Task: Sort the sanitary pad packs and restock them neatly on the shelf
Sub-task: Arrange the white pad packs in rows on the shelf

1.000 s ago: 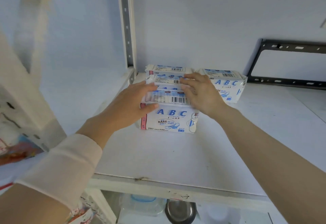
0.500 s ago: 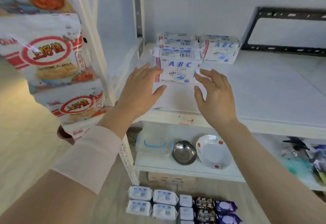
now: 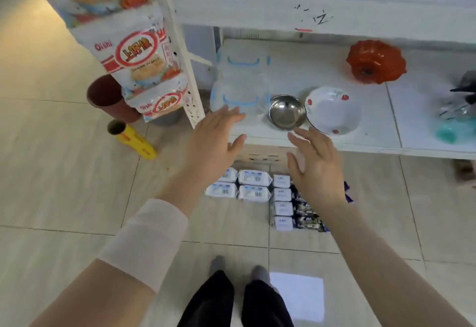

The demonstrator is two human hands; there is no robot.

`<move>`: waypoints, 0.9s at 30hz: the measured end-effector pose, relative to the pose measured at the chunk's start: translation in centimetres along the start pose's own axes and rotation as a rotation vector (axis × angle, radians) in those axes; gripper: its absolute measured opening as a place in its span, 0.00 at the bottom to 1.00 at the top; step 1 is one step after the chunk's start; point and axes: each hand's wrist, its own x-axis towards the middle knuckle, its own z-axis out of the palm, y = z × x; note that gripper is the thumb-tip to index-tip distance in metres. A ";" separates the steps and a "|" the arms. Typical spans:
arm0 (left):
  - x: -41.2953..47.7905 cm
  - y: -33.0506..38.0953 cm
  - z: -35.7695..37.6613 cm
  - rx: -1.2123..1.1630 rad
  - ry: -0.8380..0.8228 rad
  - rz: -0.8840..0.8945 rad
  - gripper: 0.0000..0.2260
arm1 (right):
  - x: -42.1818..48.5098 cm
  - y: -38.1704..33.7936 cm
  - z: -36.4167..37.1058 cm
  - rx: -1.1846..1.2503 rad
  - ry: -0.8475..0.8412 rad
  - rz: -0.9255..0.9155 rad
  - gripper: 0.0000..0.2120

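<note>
the sanitary pad packs lie on the tiled floor (image 3: 64, 185), just near of the shelf, under and between the two hands. four larger white packs (image 3: 253, 185) lie flat in a two-by-two block, barcodes up, long axes running left to right. right of them a column of smaller white packs (image 3: 282, 203) runs near to far, with dark packs (image 3: 306, 213) touching its right side; a purple pack edge (image 3: 348, 195) shows past the right wrist.

the left hand (image 3: 213, 141) and right hand (image 3: 319, 169) hover above the packs, palms facing each other, fingers spread, each grip loose and holding nothing.

the white lower shelf (image 3: 373, 131) carries a clear lidded container with blue clips (image 3: 239, 82), contents not discernible, a steel bowl (image 3: 286, 114) and a flowered white bowl (image 3: 332, 110) touching it, and farther right an orange fluted dish (image 3: 375, 61). snack bags (image 3: 139, 53) hang at the left upright, above a brown cup (image 3: 108, 97) and a yellow tube (image 3: 134, 138) on the floor.
</note>
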 end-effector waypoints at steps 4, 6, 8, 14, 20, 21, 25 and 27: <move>-3.6 -3.9 5.3 -0.081 -0.111 -0.077 0.16 | -4.9 0.5 5.1 0.000 -0.125 0.110 0.18; -5.5 -5.7 8.1 -0.104 -0.177 -0.111 0.16 | -7.4 1.0 7.9 -0.018 -0.218 0.176 0.20; -7.1 -7.4 10.8 -0.078 -0.244 -0.150 0.17 | -9.7 1.5 10.7 -0.030 -0.289 0.221 0.20; -10.0 -14.6 21.2 0.040 -0.380 -0.175 0.20 | -15.7 6.1 21.0 -0.111 -0.434 0.242 0.18; -13.1 -25.6 37.8 0.083 -0.495 -0.176 0.23 | -22.9 15.5 36.9 -0.157 -0.611 0.242 0.24; -13.4 -27.7 40.7 0.090 -0.485 -0.172 0.25 | -23.5 17.4 39.7 -0.174 -0.641 0.244 0.27; -13.6 -36.4 50.8 0.129 -0.407 -0.135 0.31 | -25.2 24.5 49.5 -0.241 -0.653 0.105 0.35; -13.6 -40.5 54.2 0.164 -0.368 -0.086 0.36 | -26.2 27.2 52.9 -0.240 -0.654 0.032 0.38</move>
